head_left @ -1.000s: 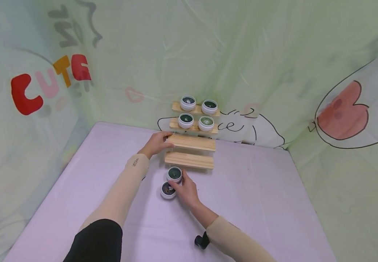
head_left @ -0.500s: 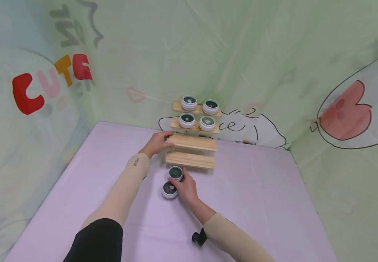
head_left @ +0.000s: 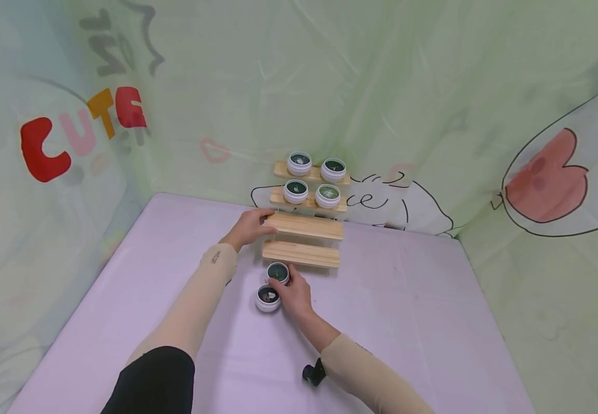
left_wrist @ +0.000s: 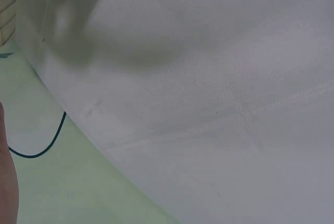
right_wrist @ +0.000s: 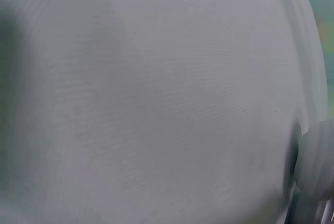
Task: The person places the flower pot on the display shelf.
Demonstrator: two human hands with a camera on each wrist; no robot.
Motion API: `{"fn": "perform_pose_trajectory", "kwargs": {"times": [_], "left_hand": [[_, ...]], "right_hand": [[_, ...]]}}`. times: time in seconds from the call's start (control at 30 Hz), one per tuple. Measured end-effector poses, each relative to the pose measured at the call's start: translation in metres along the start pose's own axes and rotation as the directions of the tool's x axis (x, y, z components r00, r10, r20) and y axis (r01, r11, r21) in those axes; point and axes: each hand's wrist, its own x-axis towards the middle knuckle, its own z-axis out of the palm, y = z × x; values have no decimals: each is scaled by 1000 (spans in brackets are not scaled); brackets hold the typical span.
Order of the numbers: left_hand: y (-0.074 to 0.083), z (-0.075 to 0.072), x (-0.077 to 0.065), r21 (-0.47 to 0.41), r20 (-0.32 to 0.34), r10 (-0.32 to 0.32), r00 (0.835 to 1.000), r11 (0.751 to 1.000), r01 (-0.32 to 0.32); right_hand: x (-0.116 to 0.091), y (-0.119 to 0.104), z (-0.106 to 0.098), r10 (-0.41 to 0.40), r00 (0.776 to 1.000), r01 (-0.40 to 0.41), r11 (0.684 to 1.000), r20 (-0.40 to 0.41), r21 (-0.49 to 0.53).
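A tiered wooden shelf stand (head_left: 301, 253) stands near the table's back edge. At the left end of its second-lowest board, my left hand (head_left: 247, 229) grips the edge between thumb and fingers. In front of the stand, my right hand (head_left: 295, 293) pinches a small round white jar with a dark green top (head_left: 278, 273). Just nearer to me, a second white jar with a dark top (head_left: 268, 298) sits close against it, by my right thumb. In the right wrist view part of a white jar (right_wrist: 315, 161) shows at the right edge; the fingers are hidden there.
Several similar white jars (head_left: 296, 191) stand in pairs on the two upper boards. A lilac cloth (head_left: 397, 322) covers the table. Printed curtains (head_left: 407, 86) rise behind and at both sides. A small black device (head_left: 313, 372) is at my right forearm.
Both hands keep their holds. The right forearm has shifted slightly left, and the nearer jar's top shows a different reflection. The head view has moved a little.
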Motion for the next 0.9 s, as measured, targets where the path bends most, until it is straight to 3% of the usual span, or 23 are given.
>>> {"fn": "perform_pose_trajectory", "kwargs": {"times": [0.2, 0.9], "left_hand": [[-3, 0, 3, -1, -11, 30, 999, 1000, -30], [-5, 3, 2, -7, -8, 0, 1000, 1000, 0]], "right_hand": [[1, -3, -1, 0, 1000, 0, 1000, 8, -2], [3, 10, -5, -123, 990, 117, 989, -64, -85]]}}
